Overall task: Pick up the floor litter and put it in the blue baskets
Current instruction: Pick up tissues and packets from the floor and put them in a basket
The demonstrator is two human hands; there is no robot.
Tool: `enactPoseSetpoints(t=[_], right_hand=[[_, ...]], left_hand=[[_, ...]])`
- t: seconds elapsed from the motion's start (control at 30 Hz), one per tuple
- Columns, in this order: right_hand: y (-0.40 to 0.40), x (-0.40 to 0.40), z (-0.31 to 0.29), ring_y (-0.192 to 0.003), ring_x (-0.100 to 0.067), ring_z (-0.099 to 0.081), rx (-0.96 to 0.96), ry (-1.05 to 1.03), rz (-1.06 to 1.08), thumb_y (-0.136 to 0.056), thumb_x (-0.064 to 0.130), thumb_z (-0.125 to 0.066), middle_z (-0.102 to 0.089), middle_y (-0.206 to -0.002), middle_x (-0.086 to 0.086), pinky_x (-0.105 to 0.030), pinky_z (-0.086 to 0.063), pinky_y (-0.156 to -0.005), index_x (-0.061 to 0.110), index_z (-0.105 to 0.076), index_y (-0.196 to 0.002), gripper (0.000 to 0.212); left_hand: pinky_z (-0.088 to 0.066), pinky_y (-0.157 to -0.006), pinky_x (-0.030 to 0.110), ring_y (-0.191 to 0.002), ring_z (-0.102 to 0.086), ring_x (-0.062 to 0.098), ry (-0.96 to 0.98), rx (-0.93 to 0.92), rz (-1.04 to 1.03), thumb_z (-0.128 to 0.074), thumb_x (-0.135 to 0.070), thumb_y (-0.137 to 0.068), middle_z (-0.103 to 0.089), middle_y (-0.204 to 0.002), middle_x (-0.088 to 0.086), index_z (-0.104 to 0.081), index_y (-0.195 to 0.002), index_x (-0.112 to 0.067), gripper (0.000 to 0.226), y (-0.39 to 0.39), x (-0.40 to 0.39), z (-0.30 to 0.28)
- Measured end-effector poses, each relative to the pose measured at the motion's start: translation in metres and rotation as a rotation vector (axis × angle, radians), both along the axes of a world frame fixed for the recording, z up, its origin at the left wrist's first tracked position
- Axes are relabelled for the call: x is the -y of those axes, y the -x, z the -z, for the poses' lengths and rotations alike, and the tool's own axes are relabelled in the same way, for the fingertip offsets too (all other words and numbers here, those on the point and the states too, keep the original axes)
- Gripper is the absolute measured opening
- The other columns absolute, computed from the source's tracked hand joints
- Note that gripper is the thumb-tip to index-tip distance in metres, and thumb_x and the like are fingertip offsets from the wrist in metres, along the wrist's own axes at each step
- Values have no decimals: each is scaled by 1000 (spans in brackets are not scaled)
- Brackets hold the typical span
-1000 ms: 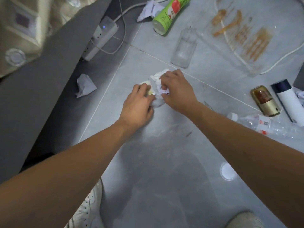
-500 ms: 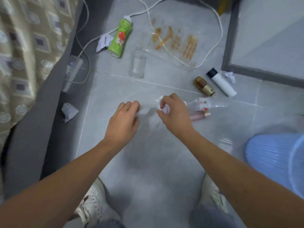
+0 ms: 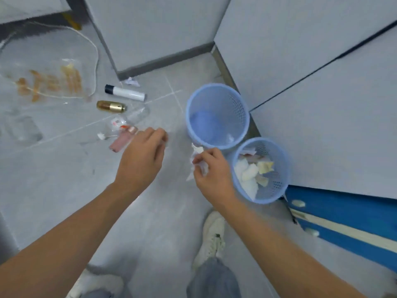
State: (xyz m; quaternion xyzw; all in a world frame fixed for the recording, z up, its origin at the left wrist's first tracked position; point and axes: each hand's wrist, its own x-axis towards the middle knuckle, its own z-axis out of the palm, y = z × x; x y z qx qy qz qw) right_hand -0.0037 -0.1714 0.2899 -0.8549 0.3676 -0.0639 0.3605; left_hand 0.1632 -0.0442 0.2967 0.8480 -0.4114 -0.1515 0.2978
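My right hand (image 3: 211,171) grips a crumpled white paper (image 3: 196,154) just left of two blue baskets. The nearer basket (image 3: 277,188) holds several crumpled papers and tissues. Behind it, the farther basket (image 3: 240,108) looks nearly empty. My left hand (image 3: 142,157) hovers over the floor with its fingers loosely curled and nothing visible in it. Litter lies on the grey tiles to the left: a white tube with a black cap (image 3: 125,93), a gold bottle (image 3: 110,106), a clear plastic bottle (image 3: 129,120), a pink bottle (image 3: 122,139) and a small paper scrap (image 3: 132,82).
Grey cabinet walls (image 3: 300,61) rise behind and to the right of the baskets. A blue and white panel (image 3: 343,222) lies at the lower right. A white cord (image 3: 95,61) and a clear wrapper with orange print (image 3: 49,82) lie at far left. My white shoes (image 3: 211,237) stand below.
The view swung right from the litter pile to the two baskets. My right hand carried the crumpled paper up and toward the baskets; my left hand let go of the pile and hangs free.
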Motion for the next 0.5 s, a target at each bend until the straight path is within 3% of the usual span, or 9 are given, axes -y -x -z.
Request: enactPoseSetpoints(t=[0.23,0.37,0.5], right_hand=[[154,101,8,-97,-10,-57,-105,102,287,-86,4,-68,-51,-110,6,-19,-44,-84,16,-71,-97,17],[195,143,36,-104,-20,-61,-131,120,301,-86,5,-65,-50,-118,2,-38,-56,-84,16,-71,-109,26],[207,173,68,-112,-26,-52,-219,146,276,-82,7,-65,-50,-120,0,-47,-54,-87,16,-70,-112,32]], left_hand=[[-53,-66,46,-93,-59,27,44,-70,252,-59,-11,-94,-60,-104,3,-68,-107,-15,16,128,126,17],[-54,-60,45,-96,-56,27,-100,-55,329,-64,1,-88,-59,-109,4,-67,-113,-13,29,183,168,51],[-49,-63,34,-114,-51,28,-255,7,363,-58,3,-81,-50,-132,6,-57,-127,-14,50,217,195,82]])
